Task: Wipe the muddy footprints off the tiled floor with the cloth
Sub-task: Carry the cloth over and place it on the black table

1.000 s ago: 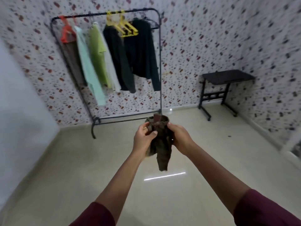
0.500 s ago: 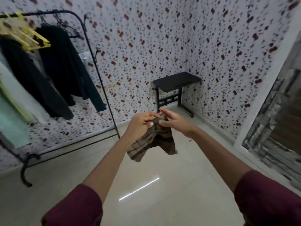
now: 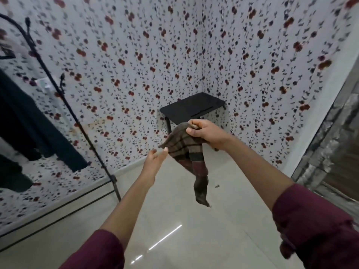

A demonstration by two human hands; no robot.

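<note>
Floral wallpaper (image 3: pixel 136 55), white with red blossoms, covers both walls that meet in the far corner. Pale glossy floor tiles (image 3: pixel 194 249) spread out below me, with a bright streak of light reflected near my arms. At the left stands a black clothes rack (image 3: pixel 77 121), and a dark garment (image 3: pixel 29 123) hangs from it at the left edge. A small black bench (image 3: pixel 192 107) sits in the far corner. My sleeves (image 3: pixel 320 230) are maroon, pushed up past the forearm. My right hand (image 3: pixel 206 132) grips the checked brown cloth (image 3: pixel 186 150) by its top, fingers curled round the bunched fabric, so the cloth dangles in the air above the floor, in front of the bench. My left hand (image 3: pixel 155 158) is spread loose, fingers relaxed, its fingertips just at the cloth's left edge; whether they touch it I cannot tell. A small dark speck (image 3: pixel 217 185) lies on the tiles just right of the hanging cloth end.
</note>
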